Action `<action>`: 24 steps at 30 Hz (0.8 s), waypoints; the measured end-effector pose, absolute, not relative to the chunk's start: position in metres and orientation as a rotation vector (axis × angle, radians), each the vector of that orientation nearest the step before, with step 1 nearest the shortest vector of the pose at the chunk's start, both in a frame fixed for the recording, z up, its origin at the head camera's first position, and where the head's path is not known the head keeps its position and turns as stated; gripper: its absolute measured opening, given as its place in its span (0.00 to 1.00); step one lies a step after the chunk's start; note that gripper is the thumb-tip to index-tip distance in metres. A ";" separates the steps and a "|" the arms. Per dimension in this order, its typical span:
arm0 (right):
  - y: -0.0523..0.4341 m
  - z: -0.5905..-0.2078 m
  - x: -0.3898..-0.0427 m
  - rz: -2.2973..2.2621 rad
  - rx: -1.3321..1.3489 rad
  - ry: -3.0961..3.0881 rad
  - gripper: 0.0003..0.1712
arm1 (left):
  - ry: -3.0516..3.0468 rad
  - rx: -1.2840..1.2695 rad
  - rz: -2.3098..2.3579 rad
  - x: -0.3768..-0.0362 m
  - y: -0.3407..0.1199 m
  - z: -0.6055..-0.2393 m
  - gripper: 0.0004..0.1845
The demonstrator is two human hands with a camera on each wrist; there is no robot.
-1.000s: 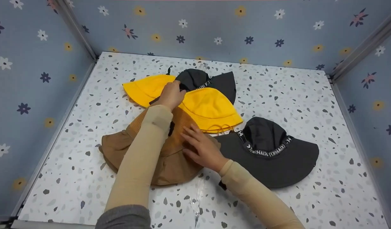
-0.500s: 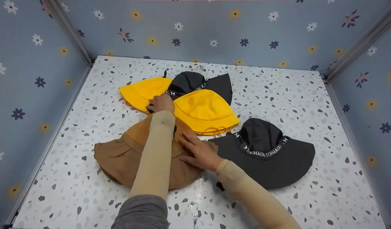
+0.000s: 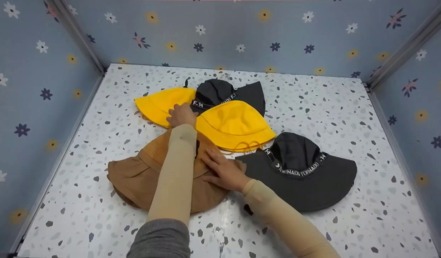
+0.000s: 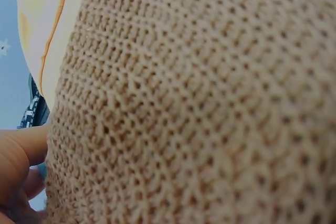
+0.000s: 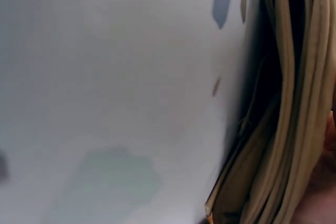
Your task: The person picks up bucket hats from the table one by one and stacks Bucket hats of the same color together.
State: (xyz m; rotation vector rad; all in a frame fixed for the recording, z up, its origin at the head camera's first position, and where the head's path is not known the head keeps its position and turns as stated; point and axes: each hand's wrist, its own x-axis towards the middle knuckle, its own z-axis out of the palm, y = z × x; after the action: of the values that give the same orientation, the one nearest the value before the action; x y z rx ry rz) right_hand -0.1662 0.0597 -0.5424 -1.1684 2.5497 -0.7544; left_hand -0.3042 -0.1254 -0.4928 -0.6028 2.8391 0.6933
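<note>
The brown hat [image 3: 159, 175] is pressed flat by the right hand [image 3: 224, 172]; beyond it, the far-left yellow hat [image 3: 159, 102] is pinched by the left hand [image 3: 181, 114].

The brown hat [image 3: 141, 175] under the right hand's [image 3: 224, 172] grip is showing matt cloth, with a coarse open knit at its crown [image 4: 199, 103]. The yellow hats [image 3: 235, 123] at the left hand's [image 3: 181, 114] grip are appearing as smooth matt fabric. The dark grey hat [image 3: 306, 186] beside the right grip is looking matt woven. The desk [image 3: 313, 100] is reflecting softly, a smooth speckled surface.
</note>
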 end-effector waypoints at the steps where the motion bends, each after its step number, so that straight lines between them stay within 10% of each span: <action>1: 0.060 -0.543 -0.166 -0.755 -1.166 2.550 0.41 | 2.846 -0.584 0.707 -0.303 -0.126 -0.492 0.24; 24: 0.058 -0.546 -0.166 -0.841 -1.104 2.539 0.40 | 3.133 -0.505 0.964 -0.299 -0.131 -0.461 0.21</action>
State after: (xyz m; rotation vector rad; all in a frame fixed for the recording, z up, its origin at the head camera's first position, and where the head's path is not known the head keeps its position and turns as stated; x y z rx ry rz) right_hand -0.1663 0.0582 -0.5464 -1.1042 2.5386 -0.8413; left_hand -0.2992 -0.1306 -0.4610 -0.5049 3.1328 0.9640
